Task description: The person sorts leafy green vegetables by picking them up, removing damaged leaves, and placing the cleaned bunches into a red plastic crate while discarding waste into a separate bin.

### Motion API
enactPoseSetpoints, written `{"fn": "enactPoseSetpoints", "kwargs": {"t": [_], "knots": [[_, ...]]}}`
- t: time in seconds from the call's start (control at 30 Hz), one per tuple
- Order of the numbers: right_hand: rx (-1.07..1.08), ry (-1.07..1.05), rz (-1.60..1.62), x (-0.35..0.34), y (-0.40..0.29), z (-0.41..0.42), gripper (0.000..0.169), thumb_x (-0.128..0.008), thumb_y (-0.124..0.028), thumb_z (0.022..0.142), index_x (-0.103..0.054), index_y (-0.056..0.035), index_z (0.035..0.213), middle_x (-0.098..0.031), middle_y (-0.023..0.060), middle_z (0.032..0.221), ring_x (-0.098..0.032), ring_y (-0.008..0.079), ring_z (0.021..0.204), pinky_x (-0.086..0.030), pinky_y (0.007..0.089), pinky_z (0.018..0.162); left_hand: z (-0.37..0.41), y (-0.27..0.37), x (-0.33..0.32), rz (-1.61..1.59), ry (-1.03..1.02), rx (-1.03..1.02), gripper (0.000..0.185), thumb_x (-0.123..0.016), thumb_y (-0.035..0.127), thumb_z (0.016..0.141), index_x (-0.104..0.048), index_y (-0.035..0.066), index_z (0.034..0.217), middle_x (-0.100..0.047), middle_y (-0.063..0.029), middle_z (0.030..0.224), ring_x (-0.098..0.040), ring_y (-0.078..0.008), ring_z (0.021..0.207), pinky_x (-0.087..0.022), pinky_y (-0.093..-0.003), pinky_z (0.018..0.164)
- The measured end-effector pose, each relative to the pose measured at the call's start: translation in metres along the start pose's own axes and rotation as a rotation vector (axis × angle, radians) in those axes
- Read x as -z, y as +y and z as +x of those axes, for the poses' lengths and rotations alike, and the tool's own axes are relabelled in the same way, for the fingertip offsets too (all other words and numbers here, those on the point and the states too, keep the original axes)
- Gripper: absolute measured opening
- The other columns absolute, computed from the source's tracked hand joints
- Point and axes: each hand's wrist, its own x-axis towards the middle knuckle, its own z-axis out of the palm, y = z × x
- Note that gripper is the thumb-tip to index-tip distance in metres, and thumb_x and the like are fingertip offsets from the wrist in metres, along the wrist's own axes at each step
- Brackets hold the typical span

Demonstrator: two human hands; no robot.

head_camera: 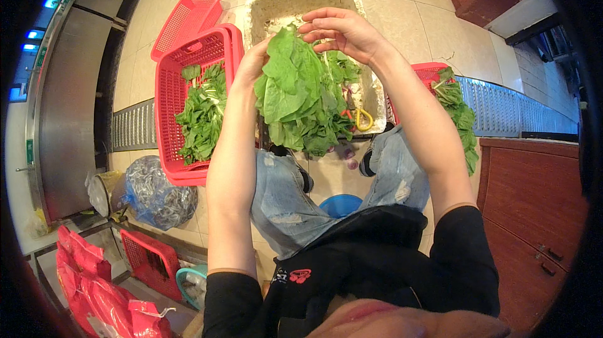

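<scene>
My left hand [255, 61] is closed around the root end of a bunch of leafy greens [294, 84], whose broad leaves hang down toward me. Just right of the bunch's top, my right hand [346, 32] has its fingers spread and curved, with nothing visible in them; whether a fingertip touches the stems I cannot tell. Beneath both hands stands a dirty white foam box [374, 98]. More greens [346, 65] show inside it, partly hidden by the bunch. Scissors with one yellow and one orange-red handle [363, 119] lie at the box's near right corner.
Stacked red plastic baskets [165, 102] hold cut greens [202, 116] on my left. At right, greens [459, 112] overhang another red basket [426, 70]. A blue basin [340, 205] sits between my legs. Wooden cabinets [527, 187] and a steel refrigerator [70, 112] flank the tiled floor.
</scene>
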Motion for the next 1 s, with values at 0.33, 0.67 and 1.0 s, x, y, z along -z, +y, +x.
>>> {"fn": "enactPoseSetpoints", "kwargs": {"t": [0.33,0.67,1.0], "knots": [[0.449,0.004,-0.371,-0.024,-0.016,-0.014,0.028,-0.054,-0.007,0.084,-0.061,-0.0021,0.111,-0.063,0.0052,0.109,-0.057,0.0107,0.099,-0.046,0.0241,0.083,-0.010,0.000,-0.005,-0.146,-0.083,0.104,0.032,-0.052,0.026,0.088,-0.058,0.001,0.106,-0.064,-0.0161,0.101,-0.064,-0.0253,0.085,-0.055,-0.0378,0.072],[0.073,0.114,-1.024,-0.017,-0.004,-0.010,0.021,-0.056,-0.012,0.080,-0.062,-0.0006,0.097,-0.066,0.0097,0.084,-0.063,0.0177,0.077,-0.049,0.0302,0.070,0.018,-0.008,-0.003,0.658,0.358,-0.387,0.028,-0.065,0.012,0.082,-0.054,0.000,0.104,-0.063,-0.0085,0.090,-0.060,-0.0133,0.075,-0.048,-0.0247,0.063],[0.203,0.224,-1.151,-0.008,0.029,0.008,0.027,-0.070,-0.021,0.071,-0.062,-0.0007,0.086,-0.063,0.0092,0.075,-0.061,0.0200,0.072,-0.047,0.0333,0.065,0.004,-0.009,-0.021,0.877,0.322,-0.447,0.031,-0.067,0.013,0.081,-0.055,-0.001,0.106,-0.063,-0.0071,0.090,-0.058,-0.0115,0.079,-0.045,-0.0236,0.069]]}}
